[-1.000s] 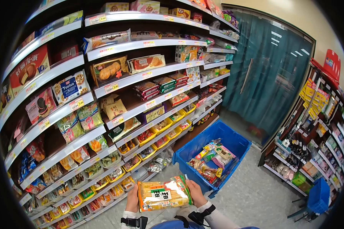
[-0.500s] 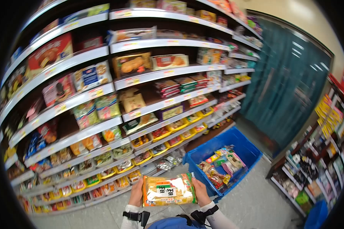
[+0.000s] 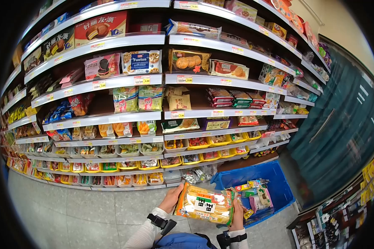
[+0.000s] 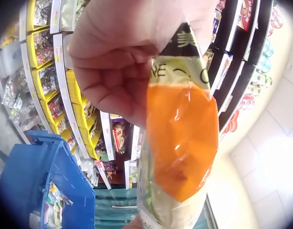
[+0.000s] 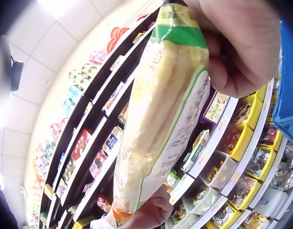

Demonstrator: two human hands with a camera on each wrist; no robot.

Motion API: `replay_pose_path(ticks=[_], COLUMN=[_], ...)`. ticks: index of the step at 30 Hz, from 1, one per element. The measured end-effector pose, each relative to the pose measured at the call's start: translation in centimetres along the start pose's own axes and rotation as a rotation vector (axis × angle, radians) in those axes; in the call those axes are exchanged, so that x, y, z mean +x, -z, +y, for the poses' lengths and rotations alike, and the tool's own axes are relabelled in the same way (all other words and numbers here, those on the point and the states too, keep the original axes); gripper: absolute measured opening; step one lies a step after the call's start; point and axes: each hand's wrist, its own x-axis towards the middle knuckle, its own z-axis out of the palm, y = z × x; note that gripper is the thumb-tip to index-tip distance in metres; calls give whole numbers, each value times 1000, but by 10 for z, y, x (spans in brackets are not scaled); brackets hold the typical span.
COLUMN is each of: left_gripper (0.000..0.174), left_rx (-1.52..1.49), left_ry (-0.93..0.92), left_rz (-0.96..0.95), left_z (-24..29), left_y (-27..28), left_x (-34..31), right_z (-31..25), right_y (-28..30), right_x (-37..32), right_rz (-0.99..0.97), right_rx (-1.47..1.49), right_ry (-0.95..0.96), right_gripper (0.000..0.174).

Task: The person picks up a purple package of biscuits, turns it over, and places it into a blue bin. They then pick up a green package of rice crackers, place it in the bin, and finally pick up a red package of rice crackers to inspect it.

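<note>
Both hands hold a clear snack packet (image 3: 205,206) level in front of the body. Pale yellow sticks show through its film, and it has orange and green ends and a white label with large black characters. My left hand (image 3: 171,200) grips the left end; in the left wrist view its fingers (image 4: 108,90) are curled beside the orange end of the packet. My right hand (image 3: 237,214) grips the opposite end, with curled fingers (image 5: 220,78) by the green band in the right wrist view. Just beyond the right hand stands a blue crate (image 3: 286,195) with several packaged snacks (image 3: 259,198) in it.
Tall shelves (image 3: 232,81) of biscuits and snacks curve across the front and left. Low yellow bins (image 3: 195,143) hold small packets. A glass door with a teal curtain (image 3: 340,137) is at the right, beside another goods rack (image 3: 328,224). Grey floor tiles (image 3: 124,207) lie below.
The head view has swung left, so shelves and crate appear farther right. The packet, still in both hands, is now more tilted, its right end lower, and overlaps the crate's near side.
</note>
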Motion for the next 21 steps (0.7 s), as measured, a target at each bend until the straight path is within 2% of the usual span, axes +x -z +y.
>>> replay_pose_path(ticks=[10, 15, 21], left_gripper=[54, 45, 44], left_rx=[30, 20, 88], left_ry=[-20, -36, -55], left_rz=[-67, -70, -31], left_z=[-9, -14, -5], left_y=[-24, -32, -47], left_x=[4, 11, 6], right_z=[-21, -31, -33], right_y=[25, 21, 32], right_x=[11, 13, 22], right_rz=[-36, -15, 1], right_rx=[-15, 82, 84], right_ry=[60, 58, 71], right_gripper=[38, 34, 32])
